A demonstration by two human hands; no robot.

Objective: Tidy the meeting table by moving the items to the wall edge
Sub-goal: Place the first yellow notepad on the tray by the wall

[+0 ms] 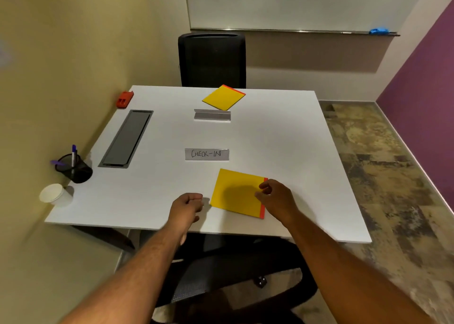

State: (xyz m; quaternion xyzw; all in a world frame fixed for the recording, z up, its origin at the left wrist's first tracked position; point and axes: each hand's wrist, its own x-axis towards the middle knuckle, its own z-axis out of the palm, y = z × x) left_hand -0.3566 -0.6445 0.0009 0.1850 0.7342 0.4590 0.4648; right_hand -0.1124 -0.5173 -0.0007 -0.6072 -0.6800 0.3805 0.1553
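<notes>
A white table (270, 139) is seen mid-frame against a beige wall, a whiteboard (294, 1) at the top. "CHECK-IN" is written on the centre sign (207, 154). The left hand (188, 207) is fisted and empty; the right hand (276, 199), half curled, is held over a yellow pad (235, 193).

head cam, looking down, table (270, 139) close

On my bench (282, 151) I count two yellow pads (235, 193) (223, 97), two name signs (207, 154) (212, 115), one pen cup (76, 168) with two pens (73, 155), one paper cup (55, 195), one red stapler (124, 99).
</notes>
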